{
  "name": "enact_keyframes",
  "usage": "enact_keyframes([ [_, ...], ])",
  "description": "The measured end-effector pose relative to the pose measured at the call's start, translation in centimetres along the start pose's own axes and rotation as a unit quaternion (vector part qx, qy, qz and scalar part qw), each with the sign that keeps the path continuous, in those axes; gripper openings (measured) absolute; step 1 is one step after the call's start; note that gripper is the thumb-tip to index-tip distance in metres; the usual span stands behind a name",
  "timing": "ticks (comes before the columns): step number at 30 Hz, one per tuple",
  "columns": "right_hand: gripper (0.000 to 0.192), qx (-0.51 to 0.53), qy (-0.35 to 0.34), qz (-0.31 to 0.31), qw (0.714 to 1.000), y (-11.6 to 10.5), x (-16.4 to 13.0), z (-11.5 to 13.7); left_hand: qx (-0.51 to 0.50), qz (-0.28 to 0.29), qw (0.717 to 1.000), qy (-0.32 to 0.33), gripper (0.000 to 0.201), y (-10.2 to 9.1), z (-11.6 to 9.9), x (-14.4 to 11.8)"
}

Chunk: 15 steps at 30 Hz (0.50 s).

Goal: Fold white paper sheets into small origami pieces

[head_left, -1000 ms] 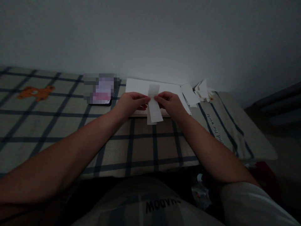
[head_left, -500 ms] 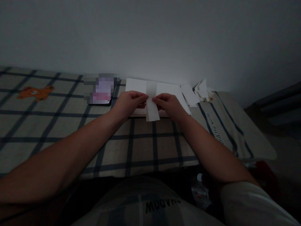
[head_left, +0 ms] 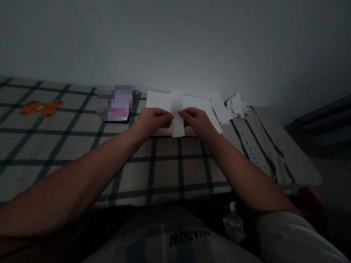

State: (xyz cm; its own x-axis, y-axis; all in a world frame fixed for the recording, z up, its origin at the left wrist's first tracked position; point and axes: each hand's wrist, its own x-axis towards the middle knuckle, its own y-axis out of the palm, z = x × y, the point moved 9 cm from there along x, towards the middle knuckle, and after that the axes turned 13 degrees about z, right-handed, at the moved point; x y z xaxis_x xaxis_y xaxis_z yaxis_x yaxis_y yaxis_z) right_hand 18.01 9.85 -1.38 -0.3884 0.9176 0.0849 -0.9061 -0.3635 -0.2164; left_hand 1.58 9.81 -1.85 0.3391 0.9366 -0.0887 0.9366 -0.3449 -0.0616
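A narrow white paper strip is held upright between both hands, above the checked cloth. Its left edge is pinched by the fingertips of the left hand, and its right edge is pinched by the right hand. Just behind the strip, a white sheet is seen lying flat by the wall. A pile of small paper pieces is placed to the right of it, near the wall.
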Motion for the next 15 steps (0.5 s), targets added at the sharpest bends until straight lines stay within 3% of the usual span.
enact_keyframes([
  [5,0.034,0.009,0.007,0.023,1.0,0.5,0.1,-0.3,-0.007,0.004,1.0,0.024,0.01,-0.1,0.1,0.3],
  [15,0.026,-0.1,-0.016,-0.022,0.995,-0.3,-0.4,1.2,-0.015,0.02,1.0,-0.01,0.014,0.4,0.9,0.4],
])
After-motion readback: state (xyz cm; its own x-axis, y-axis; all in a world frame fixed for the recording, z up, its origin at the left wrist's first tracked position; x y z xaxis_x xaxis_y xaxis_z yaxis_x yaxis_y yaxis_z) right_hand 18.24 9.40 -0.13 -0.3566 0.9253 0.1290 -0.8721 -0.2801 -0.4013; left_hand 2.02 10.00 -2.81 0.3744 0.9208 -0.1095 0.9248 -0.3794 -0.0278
